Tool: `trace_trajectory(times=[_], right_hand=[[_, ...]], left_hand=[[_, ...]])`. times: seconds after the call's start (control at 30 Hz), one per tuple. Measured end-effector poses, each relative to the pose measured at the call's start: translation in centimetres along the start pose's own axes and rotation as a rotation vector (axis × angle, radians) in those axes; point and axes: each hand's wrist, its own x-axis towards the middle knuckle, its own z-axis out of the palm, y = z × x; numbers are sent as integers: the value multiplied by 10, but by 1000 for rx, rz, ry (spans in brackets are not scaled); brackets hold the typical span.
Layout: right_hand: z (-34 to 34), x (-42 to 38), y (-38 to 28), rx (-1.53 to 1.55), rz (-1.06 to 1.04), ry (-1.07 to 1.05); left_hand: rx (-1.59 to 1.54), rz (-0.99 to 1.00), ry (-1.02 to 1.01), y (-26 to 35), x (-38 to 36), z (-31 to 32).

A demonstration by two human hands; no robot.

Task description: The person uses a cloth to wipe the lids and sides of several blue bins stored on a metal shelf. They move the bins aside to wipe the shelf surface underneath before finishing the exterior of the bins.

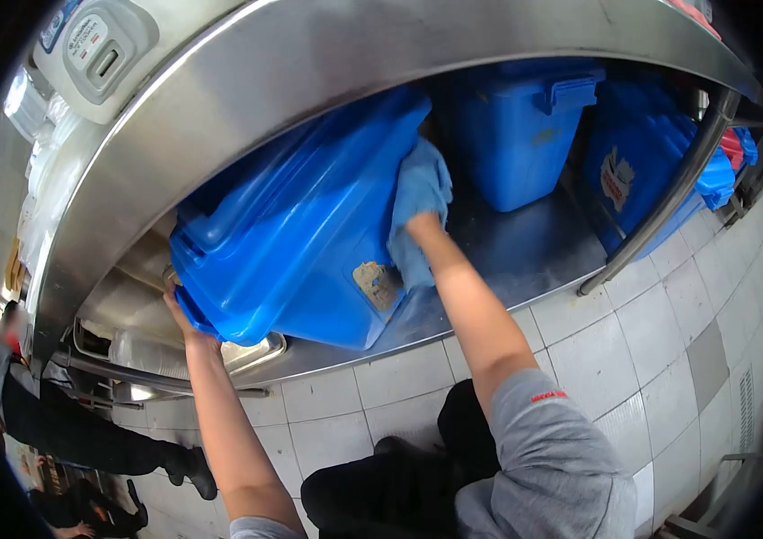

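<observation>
A large blue plastic bin (309,296) with a lid (300,180) leans tilted on the metal lower shelf, under the steel counter. My left hand (185,316) grips its lower left edge by the blue latch; some of the fingers are hidden behind it. A light blue cloth (413,256) covers much of my right hand (421,222), which holds it against the bin's right side. Near the cloth, the bin's wall carries a worn, peeling label (376,286).
Another blue bin (525,135) stands on the shelf (525,251), with a further blue bin (642,162) beyond the metal leg (669,202). Metal trays (251,352) lie at left. A white container (98,54) stands on the counter (309,45). Another person's leg (85,431) is at left.
</observation>
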Motion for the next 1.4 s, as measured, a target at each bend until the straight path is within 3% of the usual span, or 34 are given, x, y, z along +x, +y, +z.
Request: trace_trajectory(times=[0.07, 0.13, 0.2, 0.27, 0.33, 0.4, 0.43, 0.53, 0.6, 0.67, 0.73, 0.8, 0.93, 1.03, 1.1, 1.2, 1.27, 1.33, 1.4], right_hand=[[-37, 34, -13, -160, 245, -514], [-61, 44, -44, -267, 382, -667], [-73, 6, -81, 228, 360, -38], [-95, 7, -102, 414, 394, -102], [-61, -25, -42, 187, -298, -266], [-66, 25, -44, 177, 17, -403], [-51, 35, -26, 47, 29, -466], [2, 16, 3, 100, 95, -311], [-106, 35, -79, -260, 28, -678], [-101, 2, -85, 22, -188, -246], [-97, 2, -71, -7, -178, -408], [-12, 4, -10, 176, 6, -477], [-34, 14, -20, 133, 75, -274], [-36, -30, -29, 16, -102, -205], [-69, 3, -49, -87, -98, -653], [-61, 53, -37, -198, 153, -1019], [-47, 35, -24, -71, -5, -453], [-58, 9, -25, 271, 87, -307], [-86, 9, -49, 279, 19, -155]], left_hand=[[6, 0, 19, 1, -1, 5], [7, -1, 34, 3, -6, 10], [7, -3, 35, 3, -11, 16], [-2, -20, 31, 3, -7, 11], [3, -30, 33, 2, -5, 4], [12, -28, 19, 2, -2, 5], [6, -35, 10, 2, -3, 7], [-6, -50, 16, 5, -12, 15], [-11, -47, 47, 7, -19, 26], [-11, -35, 4, 4, -16, 21], [3, -32, -13, 3, -9, 11], [26, -47, -11, 2, -4, 3], [23, -36, 2, 1, -9, 8], [27, -27, 2, 3, -11, 14], [60, -13, 19, 3, -13, 16], [53, -31, 19, 2, -11, 11], [44, -30, 17, 2, -10, 12], [34, -29, 5, 3, -10, 11], [20, -26, -18, 1, -9, 11]])
